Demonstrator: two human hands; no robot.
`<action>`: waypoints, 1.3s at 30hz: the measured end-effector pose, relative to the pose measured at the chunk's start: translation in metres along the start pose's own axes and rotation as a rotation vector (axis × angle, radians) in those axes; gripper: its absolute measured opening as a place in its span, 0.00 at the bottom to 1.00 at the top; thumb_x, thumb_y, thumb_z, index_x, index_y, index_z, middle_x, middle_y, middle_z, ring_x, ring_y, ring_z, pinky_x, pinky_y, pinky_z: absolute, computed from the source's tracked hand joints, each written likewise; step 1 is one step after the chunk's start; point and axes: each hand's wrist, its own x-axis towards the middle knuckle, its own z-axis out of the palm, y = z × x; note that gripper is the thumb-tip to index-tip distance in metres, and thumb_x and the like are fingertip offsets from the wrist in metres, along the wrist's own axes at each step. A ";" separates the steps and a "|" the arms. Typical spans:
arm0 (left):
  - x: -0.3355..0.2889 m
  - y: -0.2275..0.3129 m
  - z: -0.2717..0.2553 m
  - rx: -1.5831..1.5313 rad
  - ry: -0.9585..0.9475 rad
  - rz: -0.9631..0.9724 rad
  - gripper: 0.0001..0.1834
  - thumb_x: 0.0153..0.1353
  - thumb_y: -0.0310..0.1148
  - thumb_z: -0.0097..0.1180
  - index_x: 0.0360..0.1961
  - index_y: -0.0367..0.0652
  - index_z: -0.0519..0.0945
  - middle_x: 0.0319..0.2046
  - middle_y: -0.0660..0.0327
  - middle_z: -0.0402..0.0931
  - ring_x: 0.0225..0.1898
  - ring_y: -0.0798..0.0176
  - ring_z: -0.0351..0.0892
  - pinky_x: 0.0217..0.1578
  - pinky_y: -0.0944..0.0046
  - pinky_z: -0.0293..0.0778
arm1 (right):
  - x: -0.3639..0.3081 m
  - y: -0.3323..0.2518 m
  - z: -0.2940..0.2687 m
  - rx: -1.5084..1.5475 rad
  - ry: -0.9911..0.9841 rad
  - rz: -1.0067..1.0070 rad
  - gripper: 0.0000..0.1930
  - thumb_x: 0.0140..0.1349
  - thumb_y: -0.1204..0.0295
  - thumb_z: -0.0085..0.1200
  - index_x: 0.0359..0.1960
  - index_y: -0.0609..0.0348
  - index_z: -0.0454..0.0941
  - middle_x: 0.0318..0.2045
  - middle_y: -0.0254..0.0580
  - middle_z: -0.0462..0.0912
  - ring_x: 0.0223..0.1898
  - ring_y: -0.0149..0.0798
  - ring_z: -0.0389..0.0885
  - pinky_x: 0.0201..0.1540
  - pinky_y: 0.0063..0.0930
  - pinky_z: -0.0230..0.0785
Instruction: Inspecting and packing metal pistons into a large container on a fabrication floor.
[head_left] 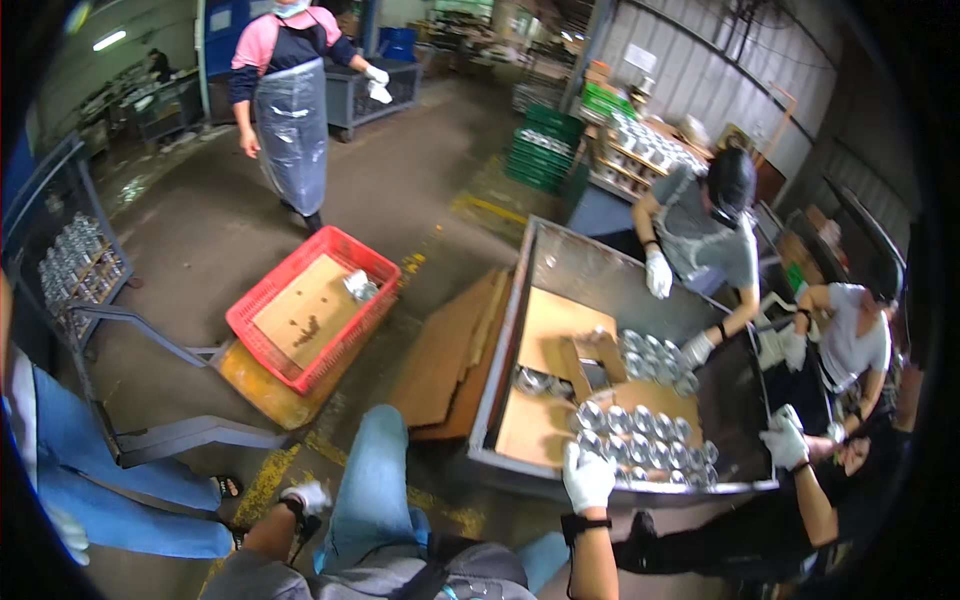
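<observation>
My right hand, in a white glove, reaches over the near edge of a large metal bin. Its fingers close around the near side of a shiny round metal cup at the left end of the front rows. Several similar cups stand in rows beside it, on cardboard. By my left knee hangs my left hand, also gloved, away from the bin; its fingers are too blurred to read. A small open cardboard box sits in the bin behind the cups.
A co-worker leans over the bin's far side, one gloved hand at the cups. Other people stand right, left and far left. A red crate rests on a yellow-topped cart. Cardboard sheets lean against the bin. Green crates stand behind.
</observation>
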 end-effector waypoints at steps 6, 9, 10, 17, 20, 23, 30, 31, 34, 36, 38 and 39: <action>-0.009 0.109 -0.152 -0.423 1.102 -0.034 0.32 0.56 0.39 0.59 0.63 0.41 0.70 0.55 0.45 0.74 0.58 0.43 0.72 0.57 0.49 0.71 | -0.010 0.034 0.016 -0.084 -0.004 0.046 0.27 0.69 0.51 0.42 0.20 0.57 0.80 0.21 0.55 0.82 0.25 0.59 0.81 0.33 0.48 0.75; -0.008 0.159 -0.192 -0.309 1.065 0.034 0.31 0.55 0.36 0.59 0.60 0.39 0.70 0.52 0.45 0.75 0.54 0.44 0.75 0.53 0.51 0.74 | -0.002 0.014 0.007 0.015 -0.230 0.177 0.30 0.71 0.50 0.38 0.23 0.58 0.84 0.22 0.57 0.82 0.26 0.60 0.82 0.35 0.49 0.75; -0.006 0.183 -0.203 -0.280 0.982 0.060 0.30 0.54 0.34 0.59 0.59 0.38 0.69 0.50 0.44 0.75 0.53 0.44 0.75 0.52 0.51 0.75 | -0.006 0.028 0.010 -0.114 -0.211 0.111 0.31 0.71 0.49 0.38 0.22 0.58 0.84 0.22 0.57 0.82 0.25 0.59 0.82 0.34 0.49 0.75; 0.124 0.234 -0.184 -0.386 0.927 -0.041 0.36 0.49 0.28 0.64 0.59 0.45 0.63 0.56 0.54 0.67 0.59 0.47 0.70 0.48 0.41 0.74 | -0.021 0.035 0.016 -0.245 -0.227 0.001 0.28 0.71 0.51 0.39 0.22 0.59 0.80 0.24 0.59 0.82 0.26 0.60 0.81 0.33 0.52 0.74; 0.127 0.238 -0.191 -0.402 0.817 -0.102 0.40 0.49 0.30 0.63 0.64 0.44 0.59 0.60 0.52 0.64 0.62 0.43 0.67 0.49 0.39 0.73 | -0.016 0.023 0.012 -0.098 -0.368 0.145 0.28 0.70 0.50 0.40 0.23 0.60 0.80 0.27 0.60 0.82 0.28 0.60 0.81 0.34 0.52 0.74; 0.137 0.241 -0.191 -0.432 0.796 -0.070 0.40 0.50 0.30 0.61 0.65 0.41 0.58 0.61 0.48 0.62 0.58 0.41 0.72 0.48 0.43 0.76 | -0.020 0.035 0.016 -0.144 -0.326 0.136 0.27 0.70 0.51 0.42 0.26 0.60 0.82 0.27 0.60 0.82 0.29 0.62 0.81 0.37 0.51 0.74; 0.131 0.214 -0.201 -0.433 0.820 -0.027 0.43 0.50 0.30 0.61 0.67 0.33 0.56 0.59 0.41 0.68 0.50 0.41 0.79 0.48 0.49 0.78 | -0.015 0.030 0.013 -0.113 -0.206 0.025 0.22 0.71 0.56 0.42 0.24 0.55 0.79 0.24 0.50 0.82 0.27 0.57 0.79 0.36 0.51 0.66; 0.133 0.210 -0.202 -0.443 0.828 -0.016 0.43 0.50 0.29 0.61 0.67 0.33 0.56 0.59 0.40 0.67 0.49 0.40 0.79 0.49 0.49 0.78 | -0.016 0.032 0.013 -0.132 -0.182 -0.016 0.22 0.71 0.56 0.42 0.24 0.54 0.79 0.24 0.49 0.82 0.27 0.57 0.79 0.37 0.52 0.66; 0.131 0.192 -0.201 -0.456 0.805 -0.013 0.41 0.51 0.29 0.58 0.67 0.32 0.57 0.60 0.36 0.67 0.50 0.38 0.79 0.50 0.48 0.77 | -0.007 0.017 0.000 -0.057 -0.333 0.077 0.21 0.69 0.53 0.43 0.27 0.51 0.81 0.26 0.54 0.82 0.28 0.58 0.81 0.33 0.51 0.73; 0.140 0.179 -0.196 -0.454 0.913 0.047 0.38 0.53 0.29 0.56 0.66 0.32 0.59 0.60 0.35 0.67 0.53 0.38 0.77 0.52 0.48 0.75 | -0.006 0.016 0.003 0.035 -0.269 0.117 0.22 0.69 0.53 0.43 0.24 0.53 0.81 0.23 0.53 0.82 0.27 0.58 0.81 0.33 0.50 0.73; 0.145 0.165 -0.187 -0.424 0.973 0.068 0.36 0.54 0.30 0.54 0.65 0.32 0.60 0.60 0.36 0.68 0.55 0.39 0.76 0.55 0.49 0.74 | -0.006 0.014 0.002 0.007 -0.257 0.136 0.23 0.69 0.54 0.43 0.23 0.54 0.81 0.24 0.54 0.82 0.27 0.59 0.81 0.33 0.51 0.73; 0.141 0.159 -0.186 -0.444 0.971 0.069 0.36 0.55 0.30 0.55 0.65 0.32 0.61 0.60 0.36 0.68 0.56 0.40 0.75 0.55 0.50 0.73 | -0.006 0.014 0.003 0.009 -0.257 0.116 0.23 0.69 0.54 0.43 0.23 0.54 0.80 0.24 0.53 0.82 0.27 0.59 0.81 0.33 0.51 0.73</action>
